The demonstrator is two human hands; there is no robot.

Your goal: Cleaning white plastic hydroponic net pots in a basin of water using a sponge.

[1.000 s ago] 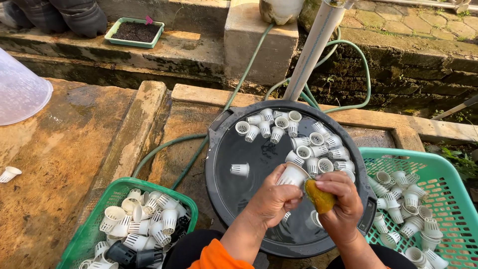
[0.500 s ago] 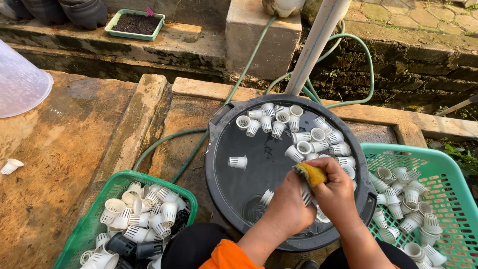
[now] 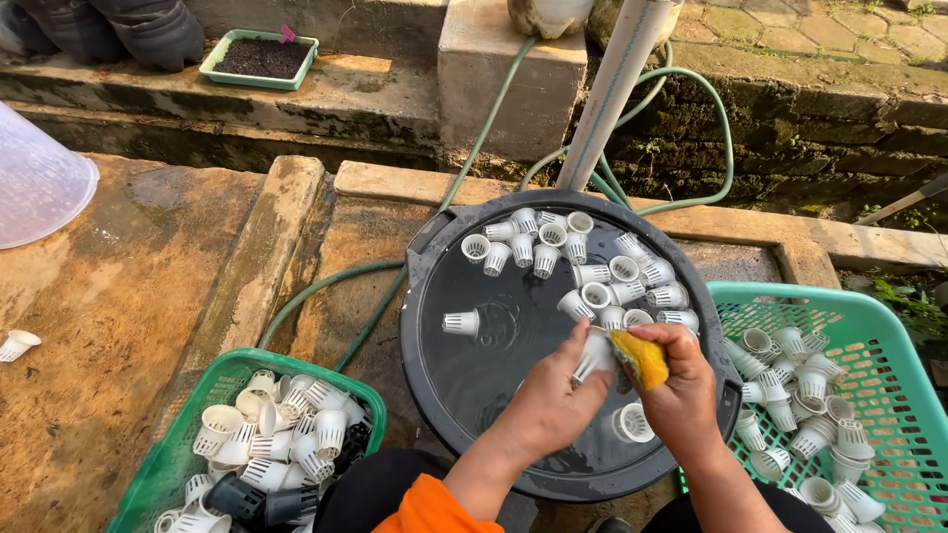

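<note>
Lowered since before, hands [image 3: 612, 385] pinch cup [image 3: 595, 355] against sponge [image 3: 640, 357].

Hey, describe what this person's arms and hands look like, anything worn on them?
Both forearms are bare, and so are the left hand and right hand: no gloves, rings or watch visible. A bit of bright orange clothing shows at the bottom edge near the left arm.
</note>
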